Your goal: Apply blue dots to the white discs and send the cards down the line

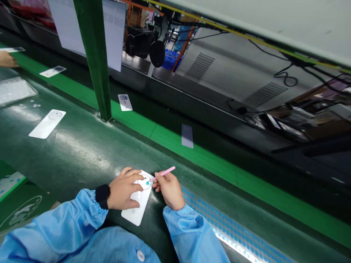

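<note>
A white phone back cover [136, 213] with a round camera ring lies on the dark green bench in front of me. My left hand [124, 190] rests flat on the cover, fingers spread beside the ring, a black watch on the wrist. My right hand [168, 190] pinches pink tweezers [164, 172], their tip at a small teal piece [148, 183] on the ring.
More white covers lie on the bench and bright green conveyor strip: one cover [47, 123] at left, another cover [125, 102] behind the green post [94, 62], a grey cover [187, 136] ahead. Another person's hand [7, 59] shows at far left. A perforated blue strip [219, 223] runs at right.
</note>
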{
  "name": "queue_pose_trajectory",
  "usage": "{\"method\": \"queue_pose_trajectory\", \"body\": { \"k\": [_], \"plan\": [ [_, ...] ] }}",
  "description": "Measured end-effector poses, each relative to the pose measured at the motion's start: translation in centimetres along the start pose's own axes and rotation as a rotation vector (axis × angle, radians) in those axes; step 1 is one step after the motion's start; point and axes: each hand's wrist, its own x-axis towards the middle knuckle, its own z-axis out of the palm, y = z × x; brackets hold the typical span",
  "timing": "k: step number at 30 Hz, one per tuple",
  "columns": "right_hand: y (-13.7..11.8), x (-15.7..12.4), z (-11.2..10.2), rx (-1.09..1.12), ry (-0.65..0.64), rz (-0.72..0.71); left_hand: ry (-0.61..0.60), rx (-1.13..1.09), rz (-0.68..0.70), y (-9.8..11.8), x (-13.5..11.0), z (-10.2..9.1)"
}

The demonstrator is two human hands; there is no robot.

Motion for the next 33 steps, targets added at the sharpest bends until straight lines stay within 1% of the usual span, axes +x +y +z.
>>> {"method": "queue_pose_trajectory", "body": {
  "k": [7,13,20,25,33],
  "plan": [
    [0.34,0.16,-0.1,0.015,0.005,-0.007,0.019,0.015,-0.012,0.08,-0.07,0.07],
    [0.01,0.11,-0.08,0.029,0.002,0.019,0.029,0.002,-0.014,0.1,-0.05,0.09],
    [0.15,0.12,-0.01,0.014,0.0,0.012,0.001,-0.001,-0.03,0.18,0.0,0.03],
    [0.23,0.12,0.0,0.01,-0.001,0.01,0.009,0.0,-0.025,0.1,-0.05,0.13],
    [0.76,0.09,-0.04,-0.084,0.019,-0.055,0.009,0.021,-0.036,0.28,-0.08,0.05]
  ]
}}
